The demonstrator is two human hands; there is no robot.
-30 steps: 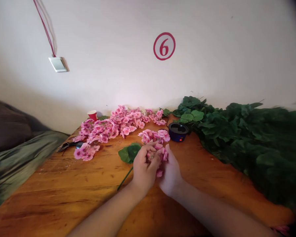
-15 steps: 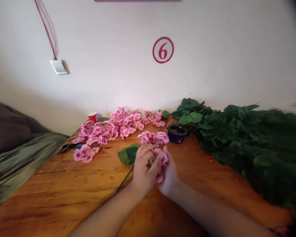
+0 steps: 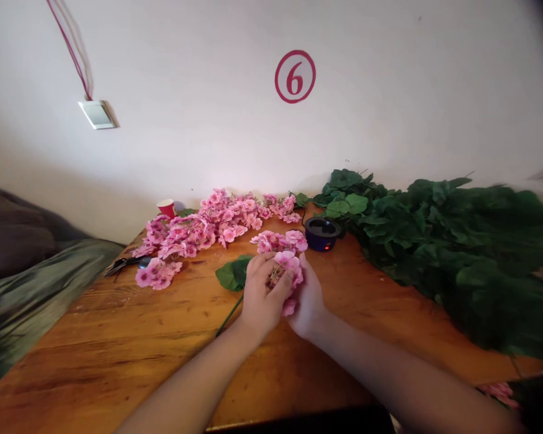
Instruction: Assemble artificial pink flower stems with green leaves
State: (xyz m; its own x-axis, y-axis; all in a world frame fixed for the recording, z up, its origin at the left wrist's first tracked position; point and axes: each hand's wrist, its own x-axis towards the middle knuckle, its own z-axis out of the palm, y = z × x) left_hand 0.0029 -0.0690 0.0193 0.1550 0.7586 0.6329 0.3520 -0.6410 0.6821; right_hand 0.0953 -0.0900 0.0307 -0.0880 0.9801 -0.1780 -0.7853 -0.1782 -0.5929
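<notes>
Between my two hands is a cluster of pink artificial flowers (image 3: 291, 265), held over the middle of the wooden table. The fingers of my left hand (image 3: 263, 295) close round its thin stems, thumb across the front. My right hand (image 3: 311, 296) cups the blossoms from the other side; its fingers are partly hidden behind them. Beside my left hand lies a green leaf stem (image 3: 228, 276), its long stalk running toward my forearm. Just beyond my hands is another pink flower cluster (image 3: 278, 240) on the wood.
A heap of pink flowers (image 3: 203, 226) lies along the wall, near a red paper cup (image 3: 166, 208). A dark blue pot (image 3: 322, 234) with a lit red light stands behind my hands. Green leaves (image 3: 434, 235) pile up on the right. Dark tools (image 3: 122, 265) lie at the table's left edge.
The view has tilted down slightly, so the wall and table things sit higher. My hands stay together round the pink flowers, with the blossoms turned slightly.
</notes>
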